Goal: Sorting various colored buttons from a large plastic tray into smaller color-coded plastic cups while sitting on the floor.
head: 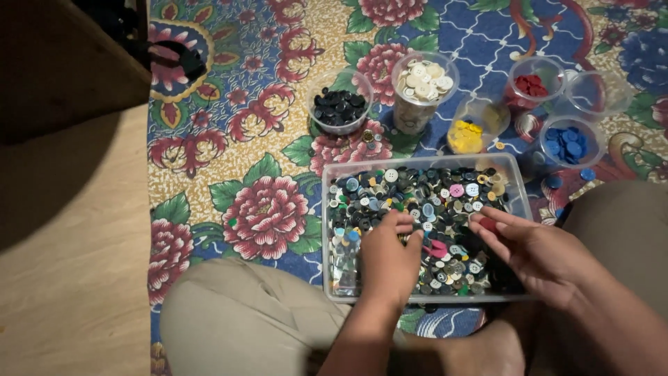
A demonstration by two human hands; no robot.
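A clear plastic tray (pixel 327 209) full of mixed buttons lies on the flowered carpet between my knees. My left hand (pixel 387 257) rests palm-down in the tray, its fingers curled into the button pile. My right hand (pixel 539 251) hovers over the tray's right side and pinches a small red button (pixel 487 224) between thumb and forefinger. Beyond the tray stand clear cups: one with black buttons (pixel 339 106), one with cream buttons (pixel 424 80), a tipped one with yellow buttons (pixel 466 136), one with red buttons (pixel 531 85) and one with blue buttons (pixel 569 145).
An empty clear cup (pixel 597 94) stands by the red one. Loose blue buttons (pixel 553 182) lie on the carpet near the tray's right corner. Bare wooden floor (pixel 69 264) lies to the left, with dark furniture (pixel 56 63) at top left. My knees flank the tray.
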